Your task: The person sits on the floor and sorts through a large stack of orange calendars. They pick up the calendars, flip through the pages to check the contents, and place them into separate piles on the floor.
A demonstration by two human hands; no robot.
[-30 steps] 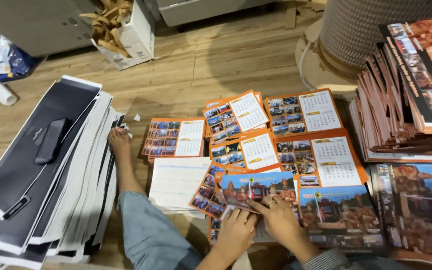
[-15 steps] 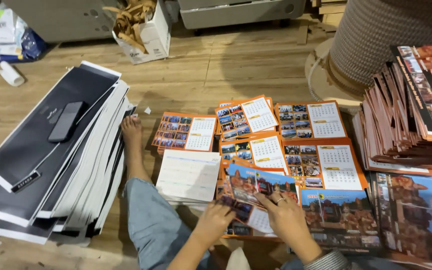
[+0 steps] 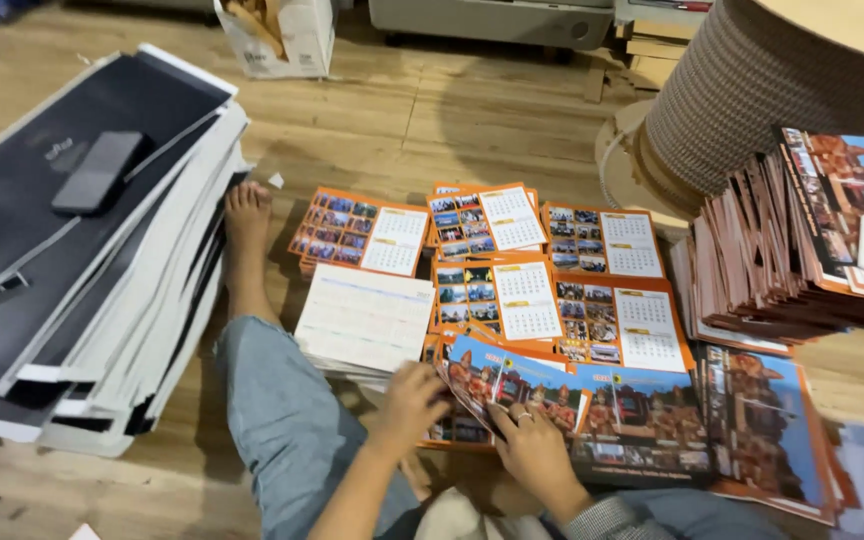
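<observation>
Head view, left hand [image 3: 410, 400] and right hand [image 3: 530, 450] both grasping a colourful calendar sheet [image 3: 512, 385], lifted a little above the orange calendar piles [image 3: 542, 300] on the wooden floor [image 3: 452, 120], black board stack [image 3: 82, 250] well to the left.

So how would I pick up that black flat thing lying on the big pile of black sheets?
Probably by its two long edges, coming down from above. The black flat thing lies flat on the top sheet of the big pile, so nothing can slip under it, but its narrow width suits a pinch across. Both hands, left hand and right hand, are busy at the calendar sheets.
</observation>
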